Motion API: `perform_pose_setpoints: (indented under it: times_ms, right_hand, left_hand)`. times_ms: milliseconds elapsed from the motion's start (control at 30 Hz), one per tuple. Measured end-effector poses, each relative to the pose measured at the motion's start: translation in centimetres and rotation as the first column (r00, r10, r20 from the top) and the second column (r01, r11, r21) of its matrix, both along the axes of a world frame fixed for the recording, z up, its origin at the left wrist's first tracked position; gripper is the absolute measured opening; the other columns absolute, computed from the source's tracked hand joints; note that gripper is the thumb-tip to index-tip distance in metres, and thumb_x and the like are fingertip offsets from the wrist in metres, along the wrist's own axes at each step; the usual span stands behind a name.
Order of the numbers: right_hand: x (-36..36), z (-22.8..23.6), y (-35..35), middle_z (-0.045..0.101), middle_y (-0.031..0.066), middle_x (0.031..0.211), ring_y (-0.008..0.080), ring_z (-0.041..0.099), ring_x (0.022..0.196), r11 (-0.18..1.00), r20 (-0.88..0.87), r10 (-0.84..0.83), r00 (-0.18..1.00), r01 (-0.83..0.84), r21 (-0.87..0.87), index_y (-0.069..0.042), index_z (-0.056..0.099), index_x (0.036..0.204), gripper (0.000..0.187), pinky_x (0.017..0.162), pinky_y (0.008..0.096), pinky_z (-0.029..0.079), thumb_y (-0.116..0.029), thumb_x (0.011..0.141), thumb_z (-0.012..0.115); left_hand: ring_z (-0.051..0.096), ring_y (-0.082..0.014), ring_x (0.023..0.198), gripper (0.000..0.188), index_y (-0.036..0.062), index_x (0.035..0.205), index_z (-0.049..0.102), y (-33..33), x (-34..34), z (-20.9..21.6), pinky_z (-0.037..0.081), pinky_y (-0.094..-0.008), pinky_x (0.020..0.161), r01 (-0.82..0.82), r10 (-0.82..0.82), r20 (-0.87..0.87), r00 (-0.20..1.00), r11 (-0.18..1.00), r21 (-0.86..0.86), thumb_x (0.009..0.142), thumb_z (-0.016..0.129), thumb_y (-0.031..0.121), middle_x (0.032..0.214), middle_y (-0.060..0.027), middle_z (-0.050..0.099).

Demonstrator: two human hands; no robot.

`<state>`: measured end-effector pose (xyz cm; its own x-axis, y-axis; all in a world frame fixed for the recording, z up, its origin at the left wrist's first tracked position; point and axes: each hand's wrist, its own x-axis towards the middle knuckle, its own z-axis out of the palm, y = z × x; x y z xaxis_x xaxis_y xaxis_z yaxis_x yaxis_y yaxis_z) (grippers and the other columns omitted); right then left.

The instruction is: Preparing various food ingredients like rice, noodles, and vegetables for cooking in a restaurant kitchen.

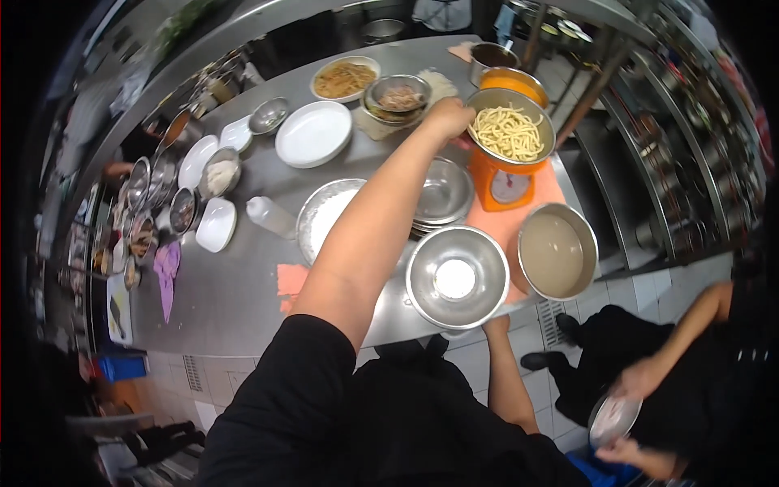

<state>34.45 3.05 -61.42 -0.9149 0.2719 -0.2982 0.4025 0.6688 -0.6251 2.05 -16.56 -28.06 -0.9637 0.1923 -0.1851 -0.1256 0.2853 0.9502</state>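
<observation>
My left arm reaches across the steel table (243,312), and my left hand (448,118) is closed on the left rim of a metal bowl (549,140) of thick pale noodles (508,133). This bowl rests on an orange dial scale (510,185). Nearer to me, my right hand (497,326) grips the near edge of a steel bowl (420,280), its fingers hidden beneath. A bright white round patch (455,279) shows at the bottom of that bowl. Beside it on the right stands a pot of cloudy liquid (557,252).
Behind the held bowl are stacked steel bowls (443,191) and a bowl of white powder (323,223). Farther left lie a white plate (314,135), a squeeze bottle (270,217) and a purple cloth (166,276). A co-worker's hand (639,379) holds a bowl at lower right.
</observation>
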Motion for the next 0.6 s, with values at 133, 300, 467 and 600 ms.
perform_pose_setpoints:
  times_ms: [133, 300, 467, 600]
  right_hand:
    - [4.0, 1.9, 3.7, 0.063, 0.0212, 0.106, 0.0381, 0.059, 0.1, 0.983, -0.075, -0.082, 0.994, 0.093, 0.155, -0.005, 0.065, 0.098, 0.027, 0.082, 0.0464, 0.047, -0.028, 0.086, 0.055]
    - [9.5, -1.6, 7.9, 0.06, 0.0161, 0.068, 0.0289, 0.063, 0.062, 0.984, -0.191, -0.177, 0.966, 0.179, -0.006, -0.002, 0.061, 0.092, 0.02, 0.058, 0.0401, 0.049, -0.018, 0.089, 0.049]
    - [14.7, -6.4, 7.0, 0.057, 0.0077, 0.062, 0.0171, 0.056, 0.045, 0.884, 0.065, -0.445, 0.893, 0.45, -0.13, -0.005, 0.056, 0.092, 0.023, 0.038, 0.0307, 0.042, -0.024, 0.093, 0.043]
    - [18.8, -4.6, 2.9, 0.058, 0.0083, 0.067, 0.017, 0.053, 0.044, 0.805, 0.158, -0.545, 0.823, 0.566, -0.174, -0.005, 0.056, 0.092, 0.021, 0.037, 0.0299, 0.04, -0.023, 0.094, 0.044]
  left_hand:
    - [0.067, -0.0261, 0.072, 0.026, -0.0047, 0.099, 0.058, -7.5, -0.5, 4.6, 0.06, -0.0352, 0.058, 0.039, -0.035, -0.095, 0.995, 0.998, 0.046, 0.086, 0.055, 0.017, 0.095, -0.0166, 0.06]
    - [0.063, -0.0197, 0.052, 0.019, 0.0005, 0.089, 0.06, -22.5, -2.5, 5.6, 0.056, -0.0306, 0.05, -0.072, 0.033, -0.144, 0.989, 0.958, -0.279, 0.087, 0.05, 0.016, 0.068, -0.0112, 0.063]
    - [0.068, -0.0271, 0.057, 0.028, -0.0094, 0.088, 0.065, -27.4, -4.5, -0.8, 0.058, -0.0355, 0.05, 0.208, -0.111, 0.215, 0.97, 0.837, -0.507, 0.084, 0.05, 0.015, 0.071, -0.0222, 0.066]
    - [0.069, -0.0243, 0.066, 0.026, -0.0059, 0.082, 0.067, -25.3, -6.2, -6.3, 0.059, -0.0348, 0.063, 0.442, -0.324, 0.335, 0.884, 0.813, -0.38, 0.082, 0.062, 0.02, 0.074, -0.018, 0.067]
